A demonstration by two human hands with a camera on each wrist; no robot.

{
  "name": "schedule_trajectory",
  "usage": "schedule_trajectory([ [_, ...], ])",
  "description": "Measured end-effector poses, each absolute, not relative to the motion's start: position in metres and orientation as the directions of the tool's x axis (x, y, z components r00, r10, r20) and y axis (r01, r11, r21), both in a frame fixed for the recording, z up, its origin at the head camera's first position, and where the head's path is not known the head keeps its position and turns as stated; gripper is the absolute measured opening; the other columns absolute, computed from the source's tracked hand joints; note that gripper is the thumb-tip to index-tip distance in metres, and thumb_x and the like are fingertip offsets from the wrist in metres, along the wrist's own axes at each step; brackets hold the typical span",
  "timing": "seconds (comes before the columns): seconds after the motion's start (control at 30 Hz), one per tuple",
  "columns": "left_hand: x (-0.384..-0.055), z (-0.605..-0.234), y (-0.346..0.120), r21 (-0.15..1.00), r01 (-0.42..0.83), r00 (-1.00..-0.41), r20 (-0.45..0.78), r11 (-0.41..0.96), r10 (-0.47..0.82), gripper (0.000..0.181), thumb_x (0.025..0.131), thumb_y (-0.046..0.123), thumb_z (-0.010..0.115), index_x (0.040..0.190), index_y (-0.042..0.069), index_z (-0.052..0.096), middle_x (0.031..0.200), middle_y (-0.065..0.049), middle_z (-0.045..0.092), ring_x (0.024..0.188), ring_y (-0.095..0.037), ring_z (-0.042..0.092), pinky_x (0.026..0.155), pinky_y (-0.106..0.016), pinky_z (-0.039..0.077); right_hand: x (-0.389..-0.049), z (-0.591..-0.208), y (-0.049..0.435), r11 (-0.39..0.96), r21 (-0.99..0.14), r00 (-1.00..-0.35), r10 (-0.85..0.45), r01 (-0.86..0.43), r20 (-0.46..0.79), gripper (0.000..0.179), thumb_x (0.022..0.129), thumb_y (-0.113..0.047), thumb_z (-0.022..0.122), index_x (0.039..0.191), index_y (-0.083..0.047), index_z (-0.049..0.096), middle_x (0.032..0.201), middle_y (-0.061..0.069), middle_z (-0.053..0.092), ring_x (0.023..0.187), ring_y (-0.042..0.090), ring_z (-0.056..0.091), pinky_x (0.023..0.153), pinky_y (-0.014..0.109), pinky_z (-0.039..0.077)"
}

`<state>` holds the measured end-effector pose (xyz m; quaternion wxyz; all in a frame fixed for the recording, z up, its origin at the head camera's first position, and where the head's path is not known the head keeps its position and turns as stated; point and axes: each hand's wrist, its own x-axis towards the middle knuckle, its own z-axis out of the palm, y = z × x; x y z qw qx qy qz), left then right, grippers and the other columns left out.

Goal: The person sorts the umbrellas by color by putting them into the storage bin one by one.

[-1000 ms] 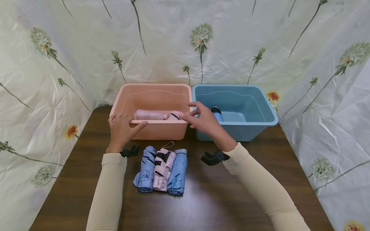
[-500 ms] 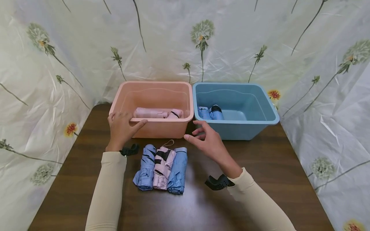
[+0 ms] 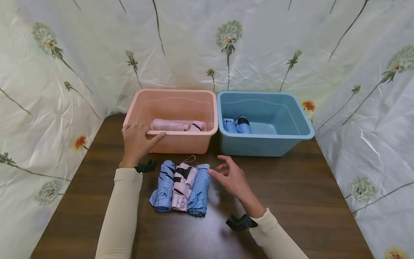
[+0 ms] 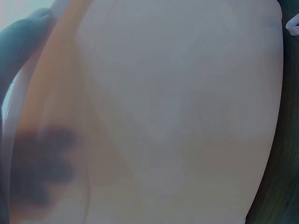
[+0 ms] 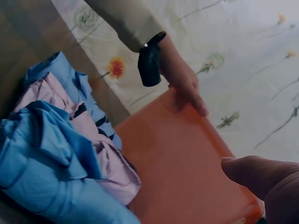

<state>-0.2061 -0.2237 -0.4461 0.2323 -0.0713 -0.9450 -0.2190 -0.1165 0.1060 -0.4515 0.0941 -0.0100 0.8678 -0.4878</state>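
My left hand holds the front left rim of the orange bin; its finger shapes show dimly through the bin wall in the left wrist view. On the table before that bin lie three folded umbrellas side by side: a blue umbrella, a pink umbrella and another blue umbrella on the right. Just right of this last one my right hand hovers with loosely bent fingers and nothing in them. Only its thumb shows in the right wrist view.
Pink umbrellas lie inside the orange bin. A blue bin stands close beside it on the right, with two blue umbrellas at its left end. Behind the dark wooden table hangs a flowered curtain.
My right hand has drawn back from above the bins toward the umbrellas on the table. A second blue umbrella has come into sight in the blue bin. My left hand stays on the rim.
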Motion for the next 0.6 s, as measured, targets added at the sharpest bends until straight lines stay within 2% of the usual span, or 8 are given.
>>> schedule_trajectory([
  [0.27, -0.207, -0.448, -0.223, 0.383, 0.235, -0.88, 0.473, 0.893, 0.028, 0.055, 0.079, 0.061, 0.066, 0.076, 0.006, 0.059, 0.081, -0.012, 0.057, 0.095, -0.034, 0.049, 0.105, -0.057, 0.016, -0.104, -0.474, 0.106, 0.513, -0.848, -0.976, -0.077, 0.135, -0.203, 0.068, 0.082, -0.045, 0.073, 0.138, -0.017, 0.046, 0.11, 0.008, 0.064, 0.098, 0.026, 0.063, 0.079, 0.042, 0.053],
  [0.6, -0.208, -0.449, -0.223, 0.387, 0.24, -0.873, 0.488, 0.89, 0.024, 0.054, 0.079, 0.06, 0.067, 0.076, 0.007, 0.059, 0.081, -0.011, 0.057, 0.096, -0.033, 0.051, 0.104, -0.058, 0.016, -0.087, -0.503, 0.106, 0.383, -0.891, -0.952, -0.083, 0.243, -0.295, 0.071, 0.084, -0.039, 0.074, 0.14, -0.01, 0.042, 0.109, 0.015, 0.06, 0.077, 0.026, 0.066, 0.065, 0.037, 0.056],
])
